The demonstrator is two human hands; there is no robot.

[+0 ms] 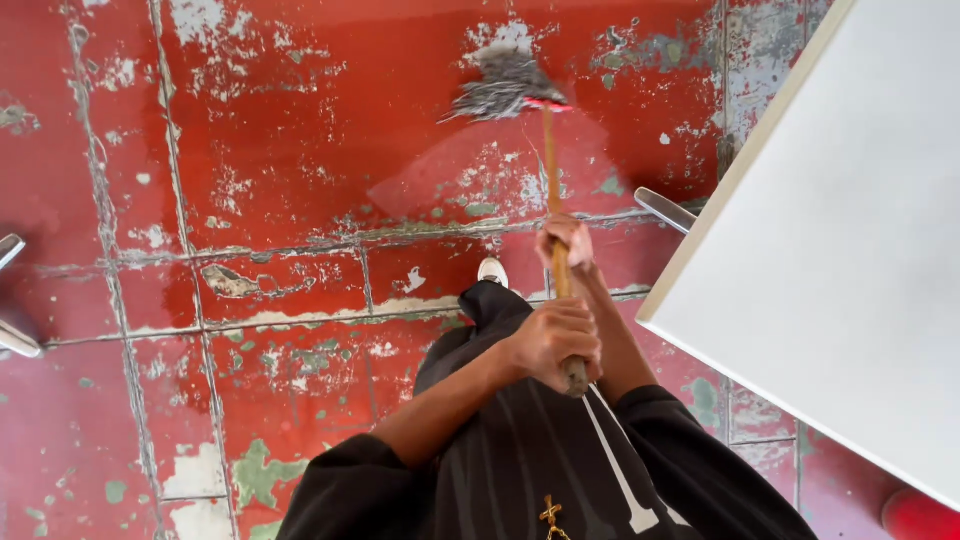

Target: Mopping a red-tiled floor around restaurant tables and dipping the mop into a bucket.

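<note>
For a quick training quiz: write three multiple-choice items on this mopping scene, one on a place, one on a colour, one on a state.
1. Where is the mop head?
A. on the floor ahead of the person
B. on the white table
C. in a bucket

2. What colour is the floor mostly?
A. blue
B. red
C. yellow

3. How is the wooden handle held?
A. one hand
B. both hands
C. not held

Answers: 1 A, it rests on the tiles beyond the shoe. 2 B, worn red paint. 3 B, the left hand grips the end and the right hand grips further down.
</note>
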